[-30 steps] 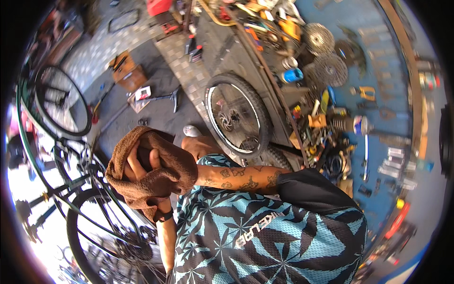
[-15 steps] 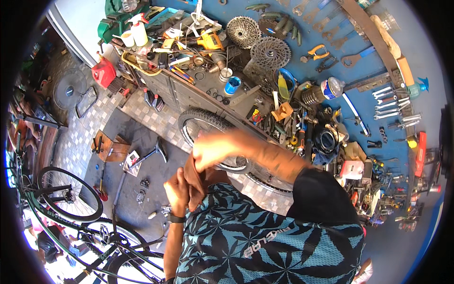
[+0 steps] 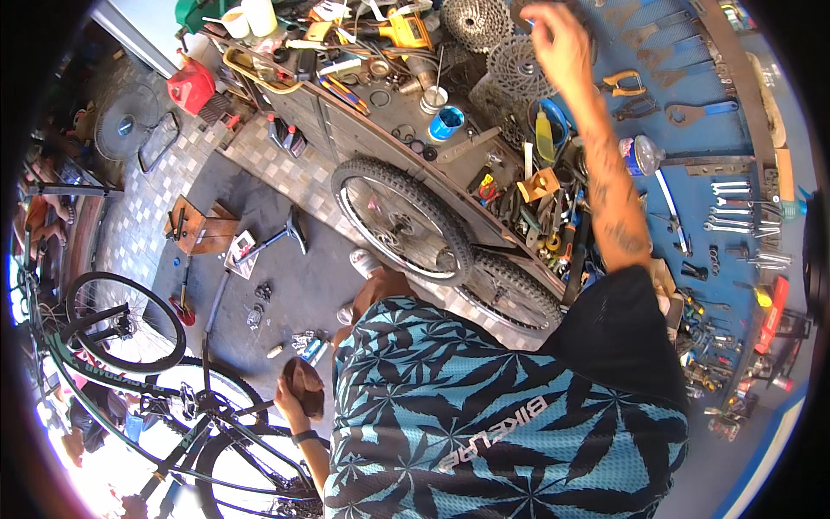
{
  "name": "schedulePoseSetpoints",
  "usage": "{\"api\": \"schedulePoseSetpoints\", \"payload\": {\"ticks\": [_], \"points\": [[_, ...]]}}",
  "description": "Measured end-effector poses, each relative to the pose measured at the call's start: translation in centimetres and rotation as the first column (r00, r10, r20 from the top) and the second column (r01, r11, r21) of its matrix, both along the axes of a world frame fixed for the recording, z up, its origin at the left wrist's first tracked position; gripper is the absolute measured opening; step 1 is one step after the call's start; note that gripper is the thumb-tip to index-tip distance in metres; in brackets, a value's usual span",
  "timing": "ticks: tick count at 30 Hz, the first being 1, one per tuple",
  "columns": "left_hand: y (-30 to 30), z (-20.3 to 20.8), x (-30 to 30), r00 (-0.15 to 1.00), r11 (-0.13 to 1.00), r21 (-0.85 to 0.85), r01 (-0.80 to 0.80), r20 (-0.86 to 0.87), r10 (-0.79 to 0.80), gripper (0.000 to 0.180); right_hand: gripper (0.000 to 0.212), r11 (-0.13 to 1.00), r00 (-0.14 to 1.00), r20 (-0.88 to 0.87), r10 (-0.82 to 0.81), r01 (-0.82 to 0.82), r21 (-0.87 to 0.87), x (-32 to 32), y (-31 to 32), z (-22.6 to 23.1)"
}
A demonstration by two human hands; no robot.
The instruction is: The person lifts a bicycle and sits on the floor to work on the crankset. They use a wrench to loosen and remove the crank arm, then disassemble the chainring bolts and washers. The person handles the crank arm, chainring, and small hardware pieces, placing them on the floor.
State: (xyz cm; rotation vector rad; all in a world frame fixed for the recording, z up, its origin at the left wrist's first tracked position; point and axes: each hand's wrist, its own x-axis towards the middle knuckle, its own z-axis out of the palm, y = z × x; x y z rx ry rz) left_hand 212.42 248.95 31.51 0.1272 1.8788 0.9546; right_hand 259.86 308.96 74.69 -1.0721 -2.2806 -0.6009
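My left hand (image 3: 292, 400) hangs low at my left side and grips a crumpled brown rag (image 3: 307, 387), just above the dark frame of a bicycle (image 3: 173, 415). My right arm stretches up over the workbench, and my right hand (image 3: 558, 39) is raised against the blue tool wall (image 3: 692, 112), right next to a silver sprocket cassette (image 3: 517, 67) hanging there. Its fingertips touch something small and dark at the top edge; whether they grip it is unclear. My patterned blue shirt fills the lower middle of the view.
Two knobby bicycle wheels (image 3: 402, 221) lean against the cluttered workbench (image 3: 450, 147). A blue cup (image 3: 446, 123), a yellow bottle (image 3: 543, 137), spanners (image 3: 735, 216) and pliers (image 3: 624, 84) lie or hang around. On the floor are a small wooden stool (image 3: 201, 227), a saddle on its post (image 3: 290, 233) and small parts.
My right hand has left the rag in front of my chest and swung up to the tool wall. My left hand has dropped to my side with the rag.
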Motion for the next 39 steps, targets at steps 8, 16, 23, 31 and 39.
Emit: {"api": "schedulePoseSetpoints", "payload": {"ticks": [8, 16, 23, 31, 39], "points": [[-2.7, -1.1, 5.7, 0.839, 0.852, -0.145, 0.503, -0.153, -0.522, 0.050, 0.031, 0.662, 0.767, 0.173, -0.618, 0.626, -0.413, 6.3, -23.2, -18.6], [5.7, -0.9, 1.1, 0.856, 0.888, -0.251, 0.384, -0.264, -0.445, 0.041, 0.038, 0.572, 0.699, 0.275, -0.660, 0.704, -0.421, 11.1, -27.7, -19.5], [10.8, 2.9, -1.9, 0.939, 0.999, 0.024, -0.036, -0.341, 0.042, 0.033, 0.042, 0.906, 0.769, -0.548, -0.329, 0.093, -0.413, -7.2, -26.9, -15.5], [2.8, 3.9, -5.0, 0.697, 0.803, 0.184, -0.566, -0.413, 0.586, 0.029, 0.033, 0.011, 0.762, -0.412, -0.500, -0.470, -0.882, -34.5, -23.5, -24.6], [-9.0, -3.5, 1.5, -0.028, -0.018, 0.102, -0.995, -0.098, 0.995, 0.027, 0.023, -0.460, 0.855, -0.466, 0.228, -0.327, -0.825, -60.6, -30.7, -35.7]]}}
